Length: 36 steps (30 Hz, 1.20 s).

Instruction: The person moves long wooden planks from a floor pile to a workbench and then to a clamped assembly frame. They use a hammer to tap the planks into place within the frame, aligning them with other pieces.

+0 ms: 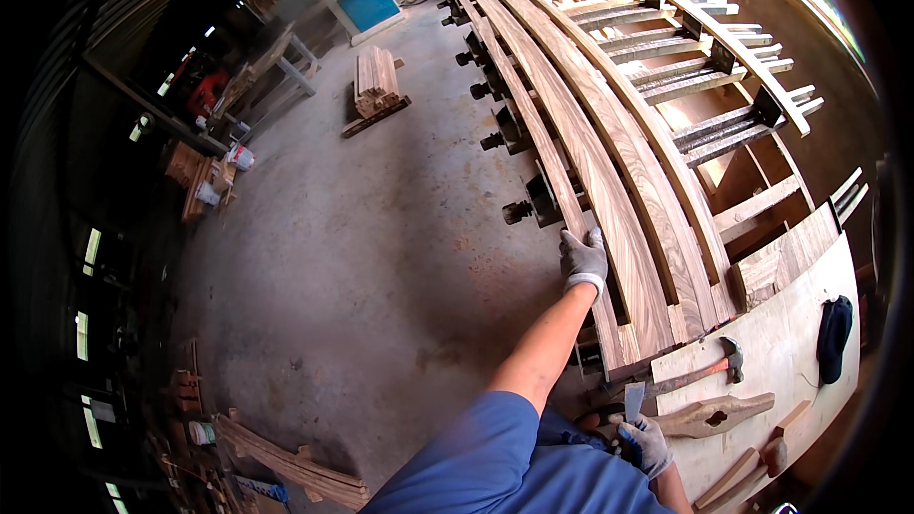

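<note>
My left hand [583,259], in a grey glove with a white cuff, reaches forward and grips the outer narrow wooden strip [547,148] of a long panel clamped on a rack. Beside that strip runs a wider, strongly grained board [609,200]. Close to my body, my right hand [649,445], also gloved, is closed around a putty knife [634,402] with its flat blade pointing up. A hammer [700,373] and a shaped wooden piece with a hole [719,415] lie on a pale plywood sheet near my right hand.
Black screw clamps [519,212] stick out along the rack's left side. Metal bars [705,86] cross it on the right. A dark cloth item [835,339] and a wooden mallet [773,457] lie on the plywood. Stacked wood [376,81] stands on the concrete floor [381,228].
</note>
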Each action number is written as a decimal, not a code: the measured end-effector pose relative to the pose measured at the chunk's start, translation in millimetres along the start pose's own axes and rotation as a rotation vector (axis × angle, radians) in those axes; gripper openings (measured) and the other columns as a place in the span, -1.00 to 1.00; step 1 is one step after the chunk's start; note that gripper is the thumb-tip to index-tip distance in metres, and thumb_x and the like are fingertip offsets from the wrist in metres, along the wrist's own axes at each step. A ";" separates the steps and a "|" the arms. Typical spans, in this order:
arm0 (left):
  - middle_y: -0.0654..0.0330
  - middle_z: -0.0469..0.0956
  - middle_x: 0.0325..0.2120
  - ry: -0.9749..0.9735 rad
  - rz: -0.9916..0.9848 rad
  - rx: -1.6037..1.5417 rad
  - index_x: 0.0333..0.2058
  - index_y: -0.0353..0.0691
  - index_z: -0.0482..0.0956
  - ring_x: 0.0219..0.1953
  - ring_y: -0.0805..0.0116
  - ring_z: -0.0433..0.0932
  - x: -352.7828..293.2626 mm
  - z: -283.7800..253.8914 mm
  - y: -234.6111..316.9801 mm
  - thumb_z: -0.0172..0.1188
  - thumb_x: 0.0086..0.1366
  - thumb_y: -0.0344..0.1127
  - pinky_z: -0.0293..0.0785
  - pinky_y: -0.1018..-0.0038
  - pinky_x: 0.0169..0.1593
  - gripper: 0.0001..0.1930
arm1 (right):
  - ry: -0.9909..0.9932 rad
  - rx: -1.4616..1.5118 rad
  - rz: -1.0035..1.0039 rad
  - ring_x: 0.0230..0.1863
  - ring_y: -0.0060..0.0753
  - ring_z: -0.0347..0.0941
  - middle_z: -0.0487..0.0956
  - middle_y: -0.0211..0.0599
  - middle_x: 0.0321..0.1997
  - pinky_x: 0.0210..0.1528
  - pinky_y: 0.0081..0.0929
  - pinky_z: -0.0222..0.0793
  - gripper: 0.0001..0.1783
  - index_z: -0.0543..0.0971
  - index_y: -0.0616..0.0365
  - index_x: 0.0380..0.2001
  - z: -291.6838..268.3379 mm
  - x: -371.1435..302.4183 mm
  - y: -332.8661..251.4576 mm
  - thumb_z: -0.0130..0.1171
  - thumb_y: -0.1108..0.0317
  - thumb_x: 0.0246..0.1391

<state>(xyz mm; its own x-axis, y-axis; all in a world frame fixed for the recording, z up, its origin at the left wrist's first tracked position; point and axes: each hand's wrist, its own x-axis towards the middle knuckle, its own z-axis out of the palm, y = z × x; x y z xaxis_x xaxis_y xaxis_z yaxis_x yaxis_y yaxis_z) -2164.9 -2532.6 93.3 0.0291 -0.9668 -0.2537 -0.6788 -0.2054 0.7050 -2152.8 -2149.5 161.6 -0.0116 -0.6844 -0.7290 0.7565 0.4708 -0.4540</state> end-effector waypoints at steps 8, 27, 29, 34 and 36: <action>-0.33 0.44 0.15 0.056 0.017 -0.005 0.36 -0.44 0.12 0.14 -0.27 0.50 5.8 -0.3 -14.5 0.11 0.38 0.22 0.48 0.00 0.17 -0.12 | -0.006 0.002 0.023 -0.42 -0.39 0.58 0.65 -0.25 -0.39 -0.33 -0.45 0.52 -0.65 0.60 0.23 0.04 8.7 0.9 0.5 0.31 0.30 0.25; -0.39 0.49 0.08 0.066 0.086 -0.049 0.22 -0.54 0.26 0.10 -0.29 0.55 -4.0 -6.4 6.7 0.19 0.40 0.09 0.48 0.07 0.19 -0.25 | 0.446 -0.284 -0.144 -0.44 -0.54 0.58 0.67 -0.28 -0.38 -0.39 -0.54 0.53 -0.62 0.66 0.28 -0.12 10.6 -27.0 -52.9 0.04 0.16 0.43; -0.40 0.49 0.09 0.052 0.078 -0.050 0.23 -0.54 0.25 0.10 -0.29 0.55 -6.6 -5.4 6.9 0.18 0.41 0.09 0.49 0.07 0.19 -0.24 | 0.403 -0.254 -0.163 -0.45 -0.53 0.58 0.67 -0.28 -0.37 -0.39 -0.52 0.53 -0.64 0.66 0.28 -0.15 0.0 -23.5 -44.2 0.04 0.19 0.43; -0.40 0.47 0.12 0.046 0.050 -0.038 0.25 -0.54 0.24 0.12 -0.29 0.54 -6.5 -9.7 9.8 0.18 0.41 0.09 0.49 0.08 0.20 -0.23 | 0.379 -0.370 -0.158 -0.54 -0.47 0.55 0.64 -0.26 -0.48 -0.47 -0.46 0.50 -0.68 0.63 0.28 -0.23 8.8 -3.7 -42.4 0.07 0.21 0.37; -0.40 0.46 0.13 0.053 0.058 -0.046 0.25 -0.55 0.24 0.13 -0.28 0.54 -7.6 -9.3 10.9 0.18 0.41 0.08 0.49 0.09 0.21 -0.23 | 0.337 -0.430 -0.195 -0.55 -0.47 0.55 0.62 -0.27 -0.50 -0.49 -0.44 0.47 -0.69 0.64 0.28 -0.25 6.3 10.9 -35.9 0.09 0.21 0.35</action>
<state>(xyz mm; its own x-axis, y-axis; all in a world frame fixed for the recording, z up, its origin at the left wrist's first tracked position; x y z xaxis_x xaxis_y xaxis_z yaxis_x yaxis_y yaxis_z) -2165.8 -2528.9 109.0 0.0305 -0.9837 -0.1773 -0.6463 -0.1547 0.7472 -2176.0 -2177.4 173.1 -0.3847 -0.5994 -0.7019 0.3866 0.5859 -0.7122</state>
